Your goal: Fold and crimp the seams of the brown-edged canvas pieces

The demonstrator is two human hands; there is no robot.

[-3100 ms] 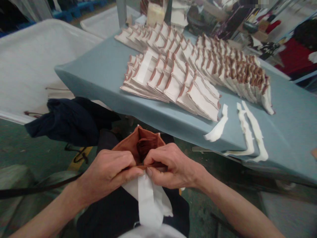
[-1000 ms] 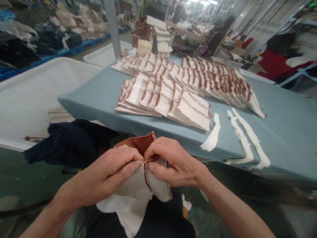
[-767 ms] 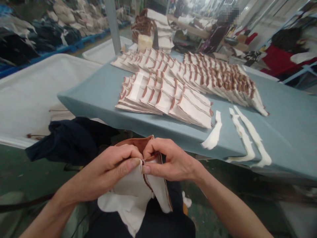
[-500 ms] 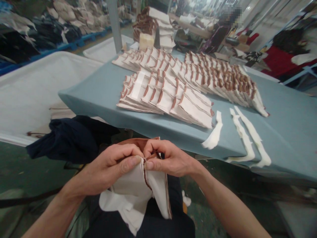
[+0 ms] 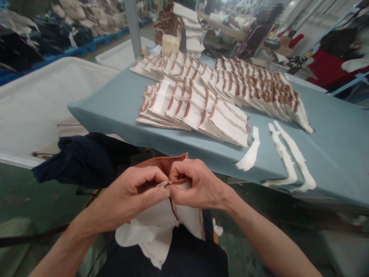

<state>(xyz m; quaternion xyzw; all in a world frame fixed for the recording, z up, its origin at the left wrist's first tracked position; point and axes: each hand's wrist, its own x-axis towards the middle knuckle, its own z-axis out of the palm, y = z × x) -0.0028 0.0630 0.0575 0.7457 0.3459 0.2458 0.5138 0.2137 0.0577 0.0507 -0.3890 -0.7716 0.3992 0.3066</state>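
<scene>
A white and brown sewn fabric piece (image 5: 155,215) hangs over my lap, its brown side facing up behind my fingers and its white side toward me. My left hand (image 5: 141,192) pinches it at the top of a dark brown seam, thumb on the white side. Right beside it, my right hand (image 5: 193,182) is closed on the same seam, fingers curled over the brown edge. The two thumbs nearly meet, and what lies between the fingertips is hidden. A loose white flap hangs below the left hand.
Ahead stands a table with a blue-grey cover (image 5: 115,115). Overlapping rows of white pieces with brown edges (image 5: 198,111) lie on it. White strips (image 5: 250,152) hang near its front edge. To the left are a white bin (image 5: 57,84) and dark blue cloth (image 5: 77,161).
My hands have drawn closer together at the seam, and my right thumb has shifted left. The right flap of the fabric has lifted slightly, and more of the brown side shows.
</scene>
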